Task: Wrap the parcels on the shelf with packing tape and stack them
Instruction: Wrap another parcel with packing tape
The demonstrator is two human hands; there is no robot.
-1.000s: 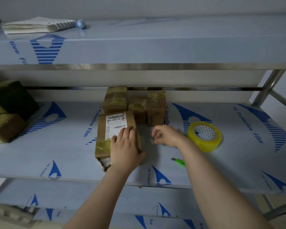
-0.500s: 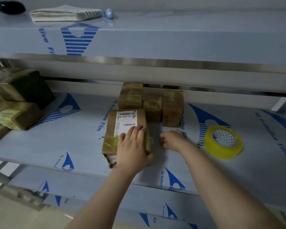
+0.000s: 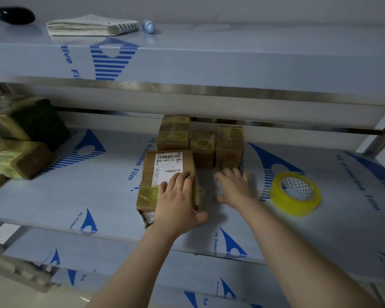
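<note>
A brown cardboard parcel (image 3: 165, 174) with a white barcode label lies on the middle shelf (image 3: 93, 192), partly banded in yellowish tape. My left hand (image 3: 178, 201) rests flat on its near right part, thumb down its right side. My right hand (image 3: 233, 185) is spread with fingers apart just right of the parcel, blurred, over the shelf. Three taped parcels (image 3: 200, 141) stand behind at the back of the shelf. A yellow tape roll (image 3: 295, 193) lies to the right of my right hand.
More taped parcels (image 3: 20, 141) are stacked at the shelf's left end. The top shelf (image 3: 231, 56) overhangs close above and carries a notebook (image 3: 91, 25), a dark object (image 3: 15, 15) and a small blue-white thing (image 3: 149, 26). A lower shelf (image 3: 125, 261) sits beneath.
My right hand has gone from curled beside the parcel to spread with fingers apart, shifting slightly right. The left hand stays on the parcel. The view has swung left.
</note>
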